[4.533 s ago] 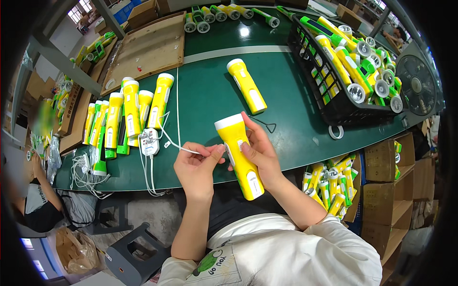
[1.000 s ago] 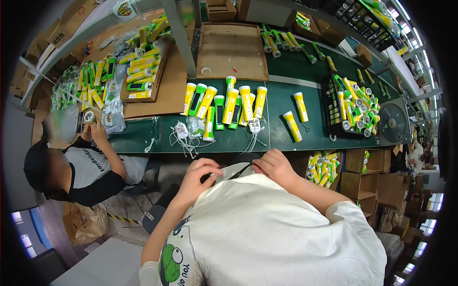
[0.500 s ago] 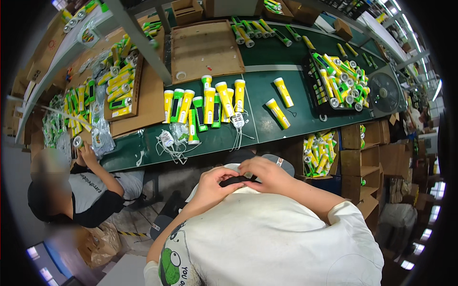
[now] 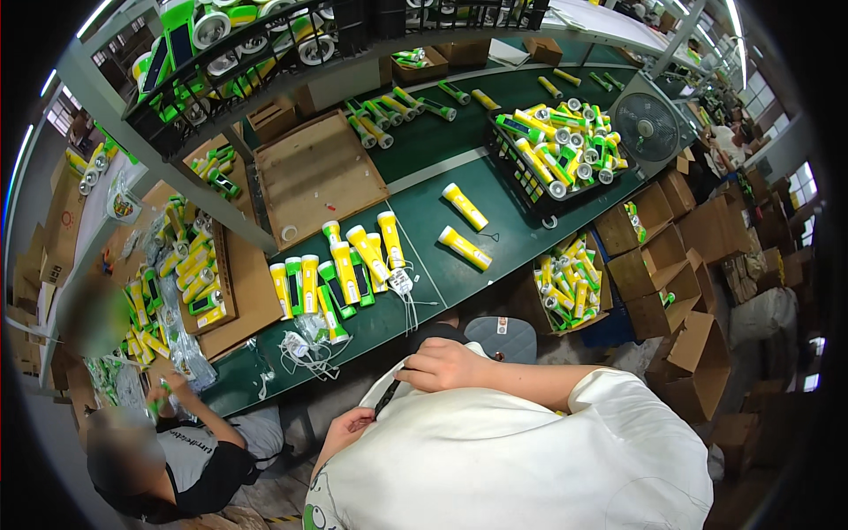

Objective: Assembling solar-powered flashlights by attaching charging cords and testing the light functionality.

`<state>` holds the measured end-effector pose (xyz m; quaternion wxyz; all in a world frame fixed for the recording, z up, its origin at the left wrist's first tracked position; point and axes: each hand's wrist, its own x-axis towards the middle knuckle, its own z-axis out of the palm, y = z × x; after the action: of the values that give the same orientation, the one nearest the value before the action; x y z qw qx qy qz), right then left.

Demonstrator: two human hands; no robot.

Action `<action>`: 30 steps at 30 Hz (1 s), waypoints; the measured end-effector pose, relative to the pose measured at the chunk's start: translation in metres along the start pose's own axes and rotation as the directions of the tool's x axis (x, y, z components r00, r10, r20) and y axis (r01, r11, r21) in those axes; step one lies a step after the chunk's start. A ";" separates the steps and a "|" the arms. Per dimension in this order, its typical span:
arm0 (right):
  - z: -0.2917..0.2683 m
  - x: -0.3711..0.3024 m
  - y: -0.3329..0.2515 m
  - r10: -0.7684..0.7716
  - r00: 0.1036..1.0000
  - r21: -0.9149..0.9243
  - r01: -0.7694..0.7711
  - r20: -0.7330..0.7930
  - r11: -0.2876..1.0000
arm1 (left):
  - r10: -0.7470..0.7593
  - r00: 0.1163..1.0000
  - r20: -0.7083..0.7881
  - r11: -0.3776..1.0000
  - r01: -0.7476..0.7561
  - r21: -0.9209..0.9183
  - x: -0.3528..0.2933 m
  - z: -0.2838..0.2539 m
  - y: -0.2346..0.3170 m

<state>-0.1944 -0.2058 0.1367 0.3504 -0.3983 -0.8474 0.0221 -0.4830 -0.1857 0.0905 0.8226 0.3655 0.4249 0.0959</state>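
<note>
Close against my body, a black strap-like strip (image 4: 386,397) runs along the raised edge of my white shirt (image 4: 521,433). My right hand (image 4: 439,364) is closed over its upper end, fingers bent together. At the lower end my left hand (image 4: 348,425) pinches near the strip, partly hidden by the shirt. Whether the strip is a belt or another band cannot be made out. On the green table (image 4: 424,203) beyond my hands stands a cluster of yellow and green flashlights (image 4: 344,272). White cords with plugs (image 4: 402,281) lie beside them.
Two yellow flashlights (image 4: 464,247) lie right of the cluster. A black crate (image 4: 521,190) heaped with flashlights and a fan (image 4: 647,122) stand farther right. Cardboard boxes (image 4: 693,362) are stacked below. A co-worker (image 4: 199,459) sits at left. A loaded black rack (image 4: 256,66) hangs overhead.
My hands have moved apart along the black strip, the left one down and leftward. The shirt's edge is now lifted beside them. The whole view has tilted and shifted.
</note>
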 end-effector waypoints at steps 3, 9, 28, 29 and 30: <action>-0.005 0.001 -0.002 -0.077 0.997 -0.141 0.081 0.031 0.987 | -0.026 0.997 -0.078 0.999 0.027 0.021 -0.009 -0.003 0.006; 0.011 0.004 -0.012 -0.053 0.947 0.037 0.044 0.316 0.998 | 0.037 0.993 -0.116 0.995 -0.026 0.097 -0.030 0.005 0.013; 0.035 0.041 -0.024 -0.017 0.768 0.524 -0.421 0.641 0.740 | 0.916 0.149 -0.372 0.398 -0.229 0.889 -0.074 0.031 -0.050; 0.033 0.042 -0.026 -0.005 0.721 0.477 -0.454 0.693 0.753 | 0.955 0.096 -0.281 0.295 -0.203 0.934 -0.073 0.030 -0.054; 0.035 0.039 -0.024 0.005 0.721 0.471 -0.459 0.693 0.753 | 0.982 0.046 -0.183 0.188 -0.172 0.967 -0.072 0.029 -0.055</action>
<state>-0.2481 -0.1868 0.1404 0.1350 -0.3378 -0.7981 0.4804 -0.5140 -0.2741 0.1087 0.0827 0.7157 0.5184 0.4607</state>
